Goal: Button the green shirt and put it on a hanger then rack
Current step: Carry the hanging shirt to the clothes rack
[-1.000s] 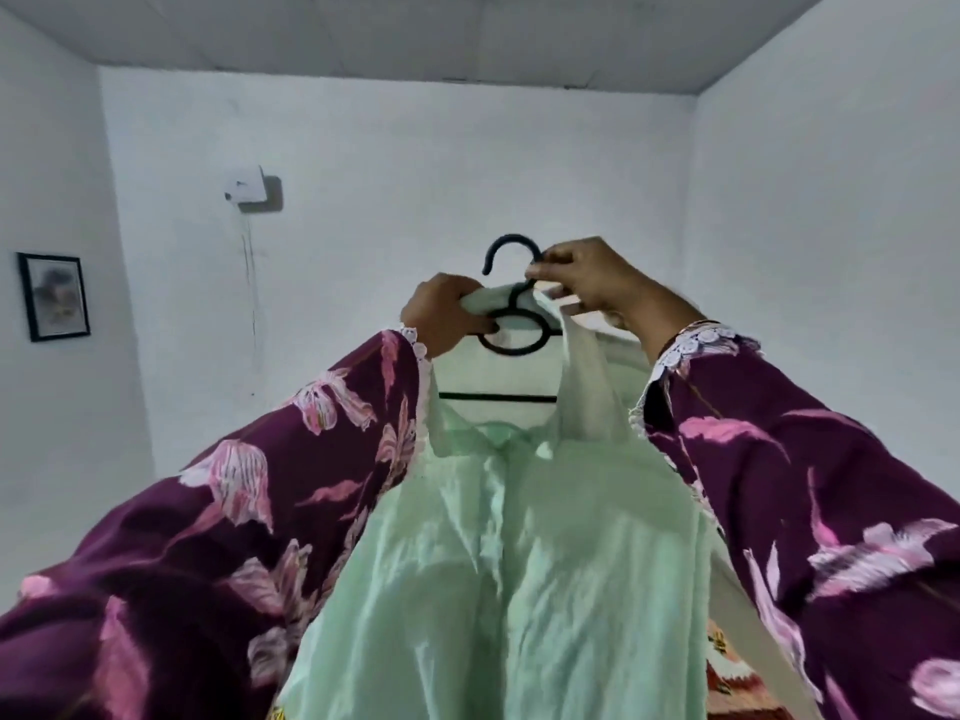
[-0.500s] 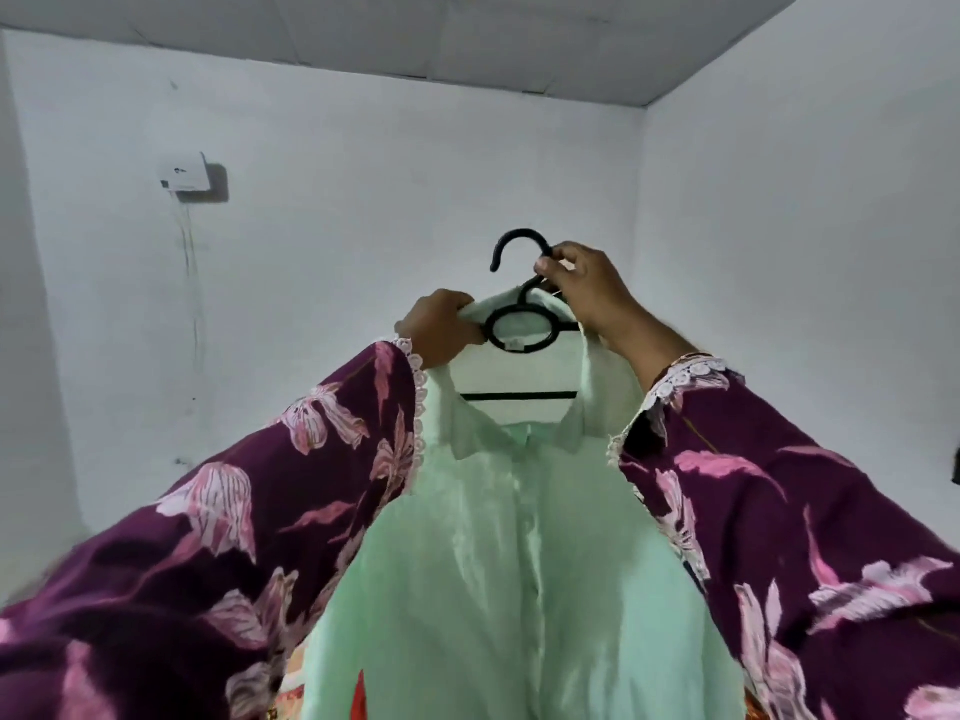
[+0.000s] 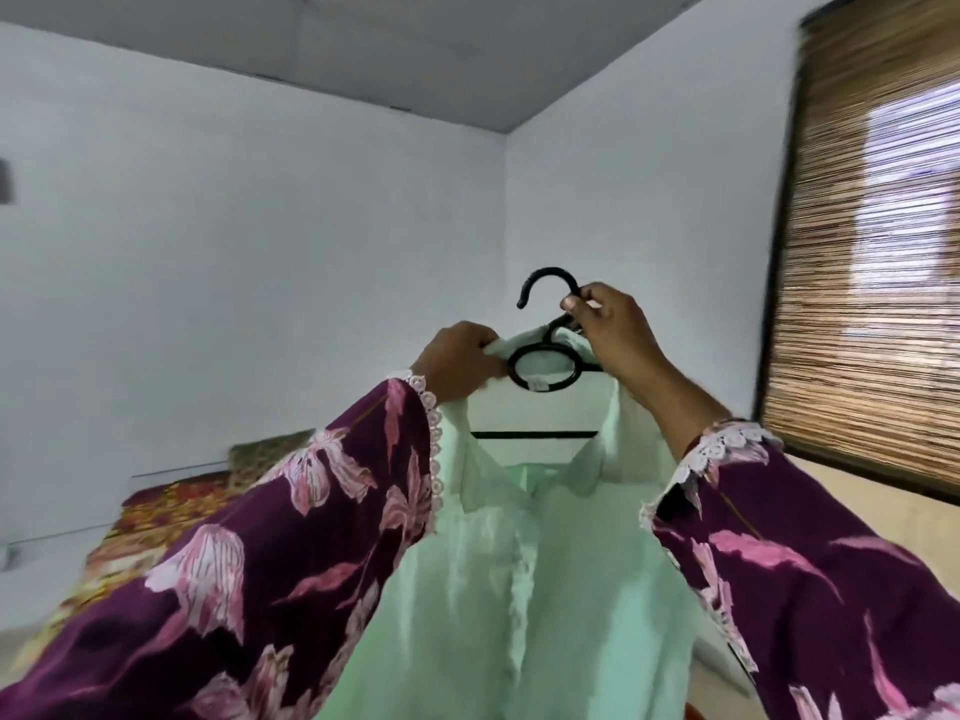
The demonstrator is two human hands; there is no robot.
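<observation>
So we've got the pale mint-green cotton shirt [image 3: 519,589] buttoned up and hung on the black plastic hanger [image 3: 543,366]. Right hand [image 3: 605,324] pinches the hook's neck, left hand [image 3: 457,368] grips the collar shoulder. No rack in sight, so that's what's left.

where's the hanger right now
In the head view the black hanger is held up at centre, inside the green shirt's collar, its hook pinched by the right hand, left hand beside it.
</observation>
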